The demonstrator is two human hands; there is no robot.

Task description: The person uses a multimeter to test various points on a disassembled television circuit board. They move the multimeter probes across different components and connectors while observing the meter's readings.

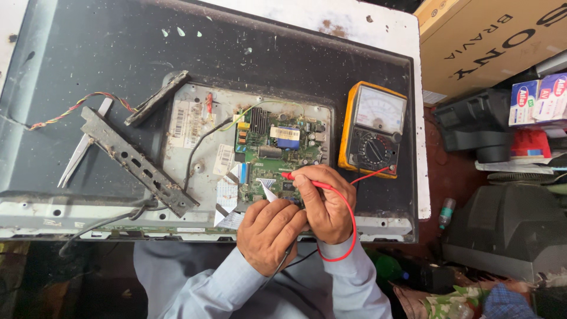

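A flat television lies face down with its back open, showing a green circuit board on a grey metal plate. My right hand grips a red test probe whose tip rests on the lower part of the board. My left hand is closed just below the board, with a black lead running out from under it; the probe itself is hidden. A red lead loops around my right wrist toward a yellow-cased analogue meter lying to the right of the board.
A dark metal bracket and a black strip lie left of the board, beside tweezers and a twisted coloured wire. A cardboard box, small boxes and dark casings crowd the right side.
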